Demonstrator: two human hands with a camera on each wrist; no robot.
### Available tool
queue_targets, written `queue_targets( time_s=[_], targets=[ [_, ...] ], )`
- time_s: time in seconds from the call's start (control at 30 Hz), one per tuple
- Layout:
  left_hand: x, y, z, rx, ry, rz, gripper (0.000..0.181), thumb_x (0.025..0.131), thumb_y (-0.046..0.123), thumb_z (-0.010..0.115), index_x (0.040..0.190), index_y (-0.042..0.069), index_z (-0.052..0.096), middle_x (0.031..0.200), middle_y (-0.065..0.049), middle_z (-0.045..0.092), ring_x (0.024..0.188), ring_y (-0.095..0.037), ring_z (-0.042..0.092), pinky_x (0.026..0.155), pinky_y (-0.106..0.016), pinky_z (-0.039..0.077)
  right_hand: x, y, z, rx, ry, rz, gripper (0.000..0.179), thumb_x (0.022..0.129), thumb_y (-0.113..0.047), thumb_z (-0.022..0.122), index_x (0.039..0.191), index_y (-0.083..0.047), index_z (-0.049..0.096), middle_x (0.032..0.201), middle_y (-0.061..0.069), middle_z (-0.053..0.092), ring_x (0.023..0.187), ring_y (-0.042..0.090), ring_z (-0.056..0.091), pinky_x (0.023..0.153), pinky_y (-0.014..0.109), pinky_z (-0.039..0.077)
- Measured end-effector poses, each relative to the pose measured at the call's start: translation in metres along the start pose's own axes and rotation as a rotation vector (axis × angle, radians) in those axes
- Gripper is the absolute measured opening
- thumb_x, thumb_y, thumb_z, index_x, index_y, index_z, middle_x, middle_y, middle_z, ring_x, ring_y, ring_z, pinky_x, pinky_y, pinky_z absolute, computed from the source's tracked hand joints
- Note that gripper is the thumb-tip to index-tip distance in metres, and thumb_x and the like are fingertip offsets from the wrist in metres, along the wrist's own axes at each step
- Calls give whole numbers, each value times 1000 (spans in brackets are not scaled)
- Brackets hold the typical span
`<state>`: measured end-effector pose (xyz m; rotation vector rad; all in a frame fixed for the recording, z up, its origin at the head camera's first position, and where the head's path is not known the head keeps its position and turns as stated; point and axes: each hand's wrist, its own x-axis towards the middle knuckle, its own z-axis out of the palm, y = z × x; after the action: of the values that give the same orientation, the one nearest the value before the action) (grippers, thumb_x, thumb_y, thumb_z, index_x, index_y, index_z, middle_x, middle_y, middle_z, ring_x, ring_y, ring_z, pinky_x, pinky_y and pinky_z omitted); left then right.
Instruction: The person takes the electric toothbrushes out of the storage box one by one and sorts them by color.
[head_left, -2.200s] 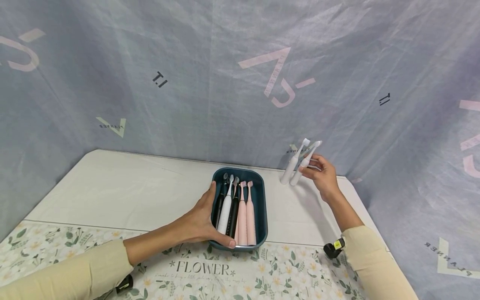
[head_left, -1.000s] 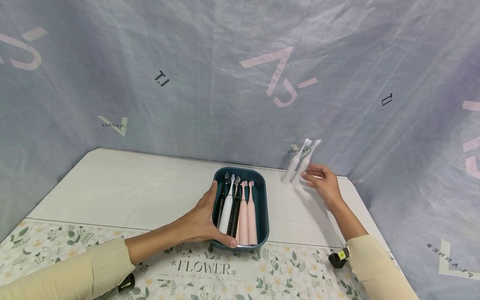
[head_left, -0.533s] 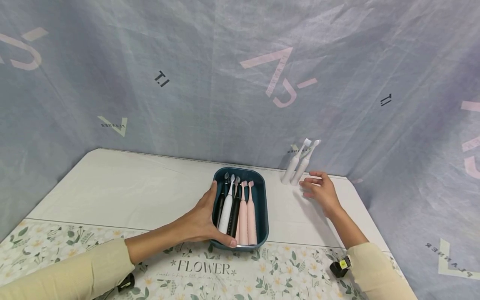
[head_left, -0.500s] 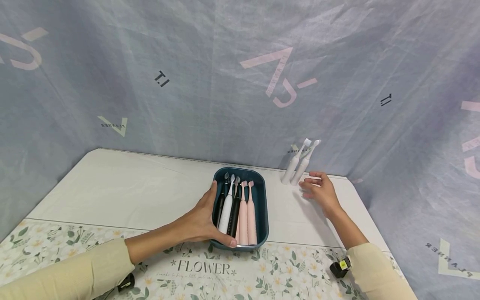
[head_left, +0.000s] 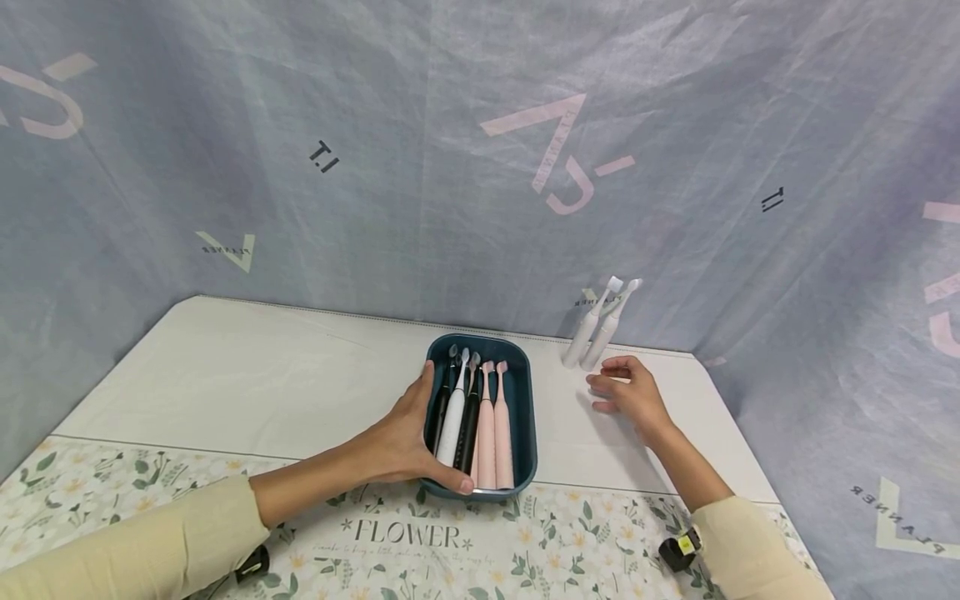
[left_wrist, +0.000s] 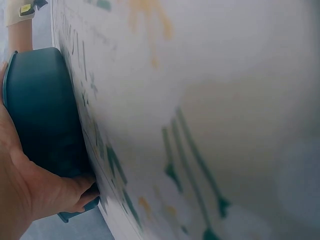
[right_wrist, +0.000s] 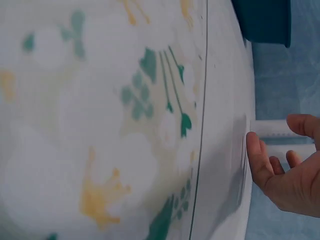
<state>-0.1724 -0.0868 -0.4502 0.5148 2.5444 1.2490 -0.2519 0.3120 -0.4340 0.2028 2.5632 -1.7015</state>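
Observation:
My left hand [head_left: 401, 437] grips the near left corner of a dark teal box [head_left: 533, 417], its thumb on the front rim and its fingers along the left wall. Inside lie a white electric toothbrush [head_left: 452, 423], black electric toothbrushes [head_left: 468, 425] and pink electric toothbrushes [head_left: 502, 433], heads toward the back. To the right, two white electric toothbrushes [head_left: 598, 343] stand upright side by side at the table's back edge. Just in front of them is my right hand [head_left: 633, 396], fingers loosely bent and holding nothing. The right wrist view shows its spread fingers [right_wrist: 258, 157] before the white handles [right_wrist: 272, 128].
The table [head_left: 262, 375] is white at the back, with a floral cloth [head_left: 420, 567] along the front. A grey-blue curtain [head_left: 420, 167] hangs close behind and on both sides.
My right hand has let go of the right white electric toothbrush, which stays standing, and has drawn back toward the front. The left hand keeps its grip on the box.

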Motion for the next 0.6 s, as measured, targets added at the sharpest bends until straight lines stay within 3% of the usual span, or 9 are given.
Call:
queue_targets(
  time_s=[0.2,0.37,0.6],
  targets=[
    [0,-1,0,0,-2,0,180,62,71,105,181,20,-20,190,-20,-9,177,-48,6,132,-75,33,-7,-2,13,-27,-16,-17,51,109,-16,74,150,7,53,153,27,54,113,15,76,89,34,70],
    [-1,-1,0,-2,0,3,180,62,71,106,181,19,-20,190,-21,-8,177,-48,7,133,-75,33,-12,-9,23,-63,-9,-24,48,109,-21,76,147,4,60,158,29,55,103,10,75,85,28,69],
    [0,-1,0,4,1,-8,180,62,73,105,181,22,-20,190,-21,-8,177,-48,7,132,-75,34,-19,-25,41,-76,-14,-67,41,107,-19,78,139,4,67,151,27,63,87,13,77,79,23,66]
  ],
)
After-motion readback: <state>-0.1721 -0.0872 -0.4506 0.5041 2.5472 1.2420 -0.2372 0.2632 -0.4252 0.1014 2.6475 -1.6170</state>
